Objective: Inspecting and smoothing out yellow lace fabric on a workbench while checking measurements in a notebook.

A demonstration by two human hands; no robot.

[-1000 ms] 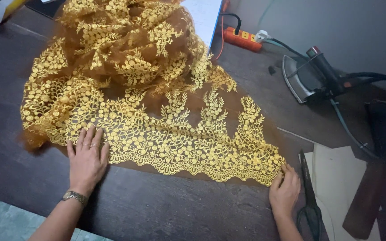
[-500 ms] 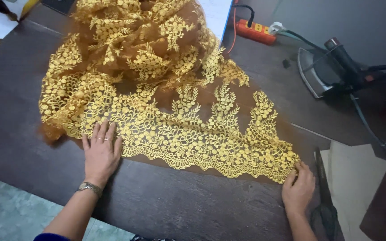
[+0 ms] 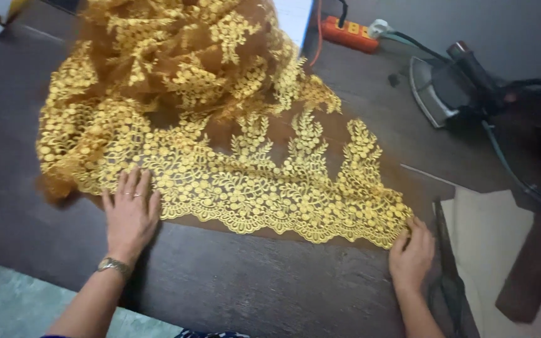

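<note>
We've lace [image 3: 220, 138] on table [image 3: 233, 288]; iron [image 3: 446, 87] to its right, power strip [image 3: 349, 34] behind, scissors [image 3: 449, 275] front-right.

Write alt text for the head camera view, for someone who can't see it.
Two bare hands press the scalloped edge of a gold embroidered lace fabric flat on a dark wooden table: the left hand lies palm down on the border, the right hand holds its far corner. An iron and an orange power strip sit behind.
</note>
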